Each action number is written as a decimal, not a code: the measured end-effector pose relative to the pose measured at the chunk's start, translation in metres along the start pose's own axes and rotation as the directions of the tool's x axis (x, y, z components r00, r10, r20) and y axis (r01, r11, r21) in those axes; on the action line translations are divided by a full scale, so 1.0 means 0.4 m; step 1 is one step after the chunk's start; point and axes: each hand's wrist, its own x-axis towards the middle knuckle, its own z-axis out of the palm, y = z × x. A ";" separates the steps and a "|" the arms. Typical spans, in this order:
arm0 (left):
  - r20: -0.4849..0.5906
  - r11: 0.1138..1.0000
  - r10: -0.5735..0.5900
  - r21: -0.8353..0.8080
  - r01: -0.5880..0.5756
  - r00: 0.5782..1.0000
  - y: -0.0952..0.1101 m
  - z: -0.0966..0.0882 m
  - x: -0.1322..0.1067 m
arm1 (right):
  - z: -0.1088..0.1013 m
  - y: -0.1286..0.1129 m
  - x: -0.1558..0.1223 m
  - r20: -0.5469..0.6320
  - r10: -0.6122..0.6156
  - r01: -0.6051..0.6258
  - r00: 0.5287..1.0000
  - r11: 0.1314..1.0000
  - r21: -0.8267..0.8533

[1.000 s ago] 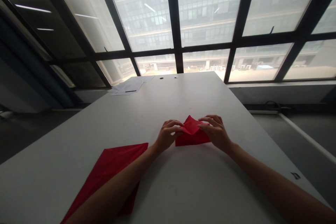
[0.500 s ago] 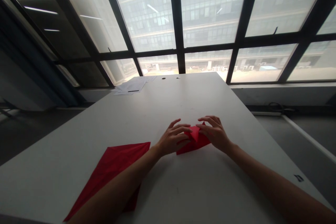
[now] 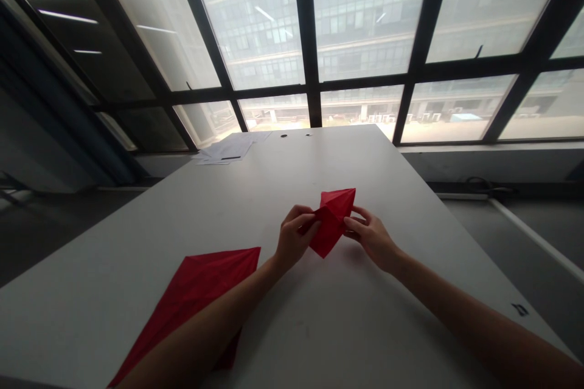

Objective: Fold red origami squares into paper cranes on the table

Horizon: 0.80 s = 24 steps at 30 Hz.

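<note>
A small folded red paper (image 3: 332, 219), diamond-shaped, is lifted off the white table (image 3: 319, 328) between both hands. My left hand (image 3: 294, 238) pinches its left edge with curled fingers. My right hand (image 3: 373, 237) grips its right edge, thumb and fingers closed on the paper. The paper's lower tip points down toward the tabletop. A second, larger red sheet (image 3: 196, 295) lies flat on the table under my left forearm.
White papers (image 3: 228, 151) lie at the table's far left corner, near two small dark holes (image 3: 283, 135). Large windows with dark frames stand behind the table. A small black mark (image 3: 519, 309) sits near the right edge.
The folded red paper was pressed flat on the table under both hands; now both hands have raised it off the surface and hold it upright by its sides.
</note>
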 end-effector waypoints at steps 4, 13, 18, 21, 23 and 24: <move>-0.004 1.000 -0.016 0.017 0.016 1.000 0.001 -0.001 -0.003 | 0.005 -0.002 -0.004 -0.025 0.004 -0.004 1.000 0.999 0.035; -0.064 0.994 -0.105 -0.037 0.103 0.992 -0.006 -0.003 0.002 | -0.017 -0.006 0.007 0.052 0.003 -0.002 0.999 1.000 -0.024; -0.072 0.995 -0.086 -0.064 0.081 0.994 -0.008 -0.001 -0.001 | -0.017 0.003 0.007 -0.143 -0.477 0.336 0.867 0.773 -0.538; -0.063 0.996 -0.055 -0.073 0.051 0.996 -0.004 0.000 -0.004 | -0.004 0.005 -0.001 0.159 -0.600 0.520 0.784 0.495 -0.697; -0.054 0.995 -0.038 -0.092 0.033 0.998 0.002 0.002 -0.006 | 0.006 0.008 -0.006 0.234 -0.576 0.548 0.783 0.461 -0.698; -0.043 0.994 -0.034 -0.107 0.029 0.998 0.005 0.002 -0.007 | 0.010 0.009 -0.007 0.248 -0.562 0.555 0.789 0.481 -0.679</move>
